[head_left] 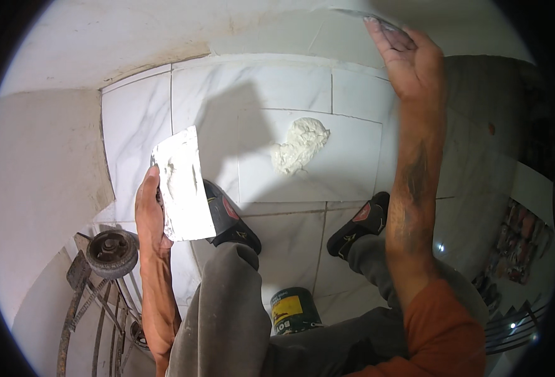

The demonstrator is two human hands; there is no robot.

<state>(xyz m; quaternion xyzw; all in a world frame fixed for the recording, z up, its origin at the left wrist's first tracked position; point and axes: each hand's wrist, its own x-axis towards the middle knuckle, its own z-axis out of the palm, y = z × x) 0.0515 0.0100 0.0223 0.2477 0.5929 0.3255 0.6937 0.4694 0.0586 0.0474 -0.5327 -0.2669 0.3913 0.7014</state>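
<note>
My left hand (148,204) is closed on the edge of a flat rectangular plastering trowel (186,185), its bright face smeared with white putty; any handle is hidden behind it. Up at the wall, my right hand (419,63) grips a thin-bladed trowel (359,14), seen nearly edge-on with the blade close to the wall surface. Whether the blade touches the wall I cannot tell. Between the two arms, a lump of off-white putty (301,146) lies on a white rectangular sheet or tile (356,154) on the floor.
My feet in black slides (365,223) stand on marble-patterned tiles (277,242). A dark green bucket (295,311) with a yellow label sits between my legs. At lower left is a rusty metal frame with a wheel (112,253). The wall (258,31) rises ahead; a wire rack (516,330) stands lower right.
</note>
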